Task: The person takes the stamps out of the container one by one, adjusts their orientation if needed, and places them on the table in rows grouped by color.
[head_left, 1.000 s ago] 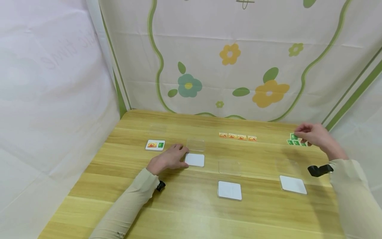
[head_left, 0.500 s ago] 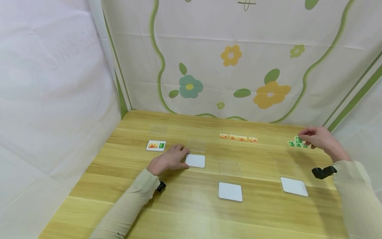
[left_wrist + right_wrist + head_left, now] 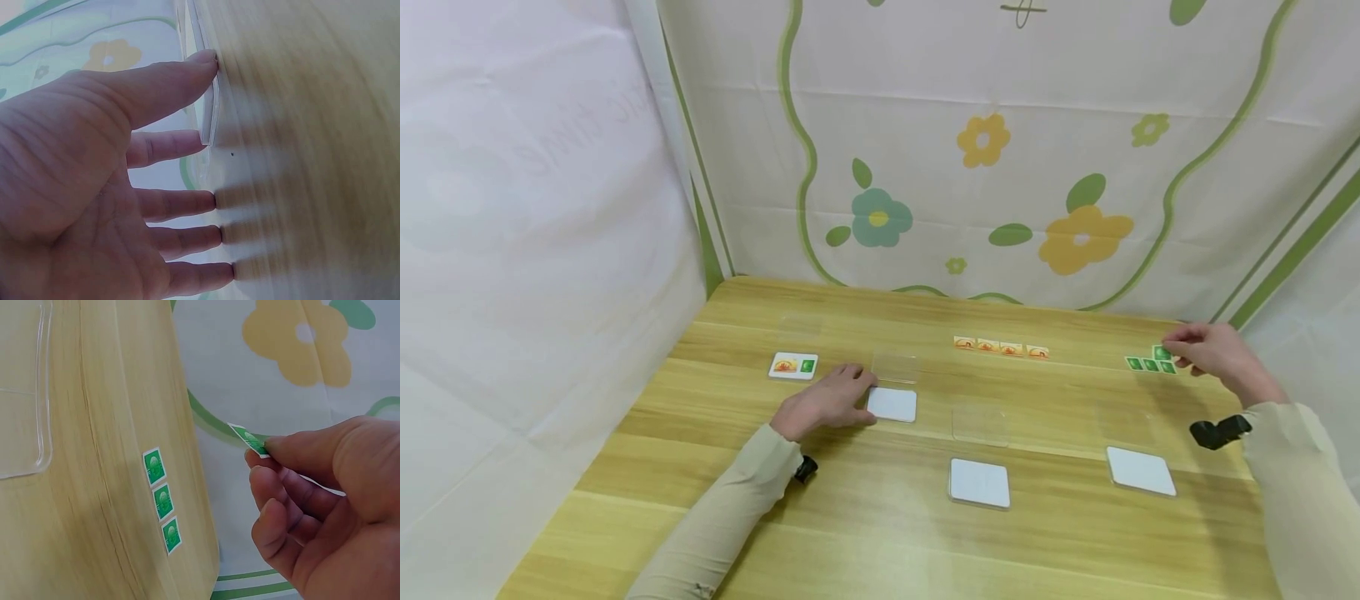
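Observation:
My left hand (image 3: 829, 400) rests on the table with its fingers spread. Its thumb and index finger touch the left edge of a white card (image 3: 892, 404) in a clear case; the left wrist view shows the fingers straight, tips on the wood. At the far right, my right hand (image 3: 1213, 354) pinches a small green stamp (image 3: 250, 441) between thumb and index finger, raised above the table. Its other fingers are curled in. Several more green stamps (image 3: 163, 501) lie in a row below it in the head view.
Several orange stamps (image 3: 1000, 347) lie in a row at the back. A card with one orange and one green stamp (image 3: 793, 366) lies at left. Two more white cards (image 3: 980, 482) lie nearer. Clear plastic covers (image 3: 980, 425) lie behind the cards. Patterned cloth (image 3: 925, 125) hangs behind.
My right hand has moved slightly right, still pinching the green stamp, so the row beneath shows more fully. My left hand stays at the white card. The head view has shifted a little.

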A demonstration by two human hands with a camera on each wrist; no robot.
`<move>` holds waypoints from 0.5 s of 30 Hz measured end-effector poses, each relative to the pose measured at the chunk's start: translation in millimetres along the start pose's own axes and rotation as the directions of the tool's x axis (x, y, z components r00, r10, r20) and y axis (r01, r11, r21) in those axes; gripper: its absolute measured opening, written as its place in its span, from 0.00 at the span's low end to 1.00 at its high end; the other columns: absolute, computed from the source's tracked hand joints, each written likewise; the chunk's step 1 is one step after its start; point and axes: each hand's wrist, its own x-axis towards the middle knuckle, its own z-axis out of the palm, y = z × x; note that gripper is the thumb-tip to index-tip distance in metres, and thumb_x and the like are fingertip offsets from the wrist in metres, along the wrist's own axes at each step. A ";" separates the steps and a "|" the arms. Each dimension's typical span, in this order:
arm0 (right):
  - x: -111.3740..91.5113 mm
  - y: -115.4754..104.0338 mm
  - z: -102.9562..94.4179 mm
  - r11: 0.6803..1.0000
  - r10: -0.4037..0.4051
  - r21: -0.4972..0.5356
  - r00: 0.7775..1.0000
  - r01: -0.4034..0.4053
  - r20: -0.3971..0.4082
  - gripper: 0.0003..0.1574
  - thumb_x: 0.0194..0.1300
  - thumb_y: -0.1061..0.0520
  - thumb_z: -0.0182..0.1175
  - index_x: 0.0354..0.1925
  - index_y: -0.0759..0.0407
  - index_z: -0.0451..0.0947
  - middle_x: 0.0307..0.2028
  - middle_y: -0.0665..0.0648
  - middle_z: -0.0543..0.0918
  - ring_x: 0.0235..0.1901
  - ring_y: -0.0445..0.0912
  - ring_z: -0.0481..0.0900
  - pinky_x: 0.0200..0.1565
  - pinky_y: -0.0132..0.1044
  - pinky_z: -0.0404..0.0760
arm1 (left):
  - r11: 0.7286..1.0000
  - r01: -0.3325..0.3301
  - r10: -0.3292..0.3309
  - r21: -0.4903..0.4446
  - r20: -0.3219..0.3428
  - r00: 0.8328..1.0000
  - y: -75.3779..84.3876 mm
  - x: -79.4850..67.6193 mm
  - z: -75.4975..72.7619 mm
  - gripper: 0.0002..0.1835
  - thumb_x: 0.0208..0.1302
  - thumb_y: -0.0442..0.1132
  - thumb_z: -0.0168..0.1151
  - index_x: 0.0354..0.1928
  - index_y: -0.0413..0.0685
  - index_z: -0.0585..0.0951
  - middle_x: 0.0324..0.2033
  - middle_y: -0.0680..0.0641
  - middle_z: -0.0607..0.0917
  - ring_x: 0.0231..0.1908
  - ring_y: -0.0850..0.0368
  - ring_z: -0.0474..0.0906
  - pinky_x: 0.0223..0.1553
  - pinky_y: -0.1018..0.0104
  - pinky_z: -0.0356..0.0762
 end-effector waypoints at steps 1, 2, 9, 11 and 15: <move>0.5 1.3 0.2 1.000 -0.001 0.000 1.000 0.001 -0.002 0.32 0.74 0.46 0.51 0.56 0.75 0.71 0.35 0.56 0.84 0.28 0.37 0.79 0.32 0.38 0.82 | 1.000 -0.002 0.002 -0.005 -0.003 1.000 0.2 0.0 0.2 0.32 0.65 0.53 0.64 0.67 0.48 0.69 0.71 0.36 0.64 0.71 0.38 0.58 0.70 0.45 0.61; 1.2 2.7 0.5 1.000 -0.003 0.000 1.000 0.003 -0.005 0.32 0.74 0.46 0.51 0.56 0.75 0.71 0.34 0.56 0.84 0.28 0.37 0.79 0.32 0.39 0.82 | 1.000 -0.002 0.002 -0.007 -0.005 1.000 0.2 0.1 0.4 0.32 0.65 0.53 0.64 0.67 0.48 0.69 0.71 0.36 0.64 0.71 0.38 0.58 0.69 0.45 0.61; 7.1 12.6 -0.9 1.000 -0.004 0.006 1.000 0.004 0.003 0.32 0.75 0.47 0.49 0.57 0.76 0.69 0.36 0.56 0.84 0.29 0.37 0.79 0.33 0.39 0.83 | 1.000 -0.006 0.007 0.012 -0.009 1.000 -1.0 -0.3 1.1 0.33 0.65 0.54 0.64 0.67 0.48 0.69 0.70 0.36 0.64 0.71 0.38 0.59 0.70 0.45 0.61; 9.3 17.1 -1.7 1.000 0.004 -0.002 1.000 -0.004 0.004 0.31 0.75 0.48 0.49 0.57 0.77 0.68 0.36 0.56 0.84 0.29 0.37 0.79 0.33 0.40 0.83 | 1.000 -0.012 0.013 0.013 -0.012 1.000 -0.8 -0.8 0.7 0.32 0.65 0.53 0.64 0.67 0.48 0.69 0.70 0.35 0.64 0.71 0.37 0.59 0.69 0.45 0.61; 13.4 24.8 -3.7 0.999 0.016 -0.035 1.000 -0.016 0.000 0.29 0.75 0.49 0.48 0.56 0.76 0.68 0.36 0.58 0.84 0.29 0.39 0.79 0.33 0.41 0.83 | 1.000 -0.016 0.016 0.008 -0.013 1.000 0.5 -1.5 -0.8 0.32 0.65 0.53 0.64 0.67 0.48 0.69 0.70 0.35 0.65 0.71 0.37 0.59 0.69 0.45 0.61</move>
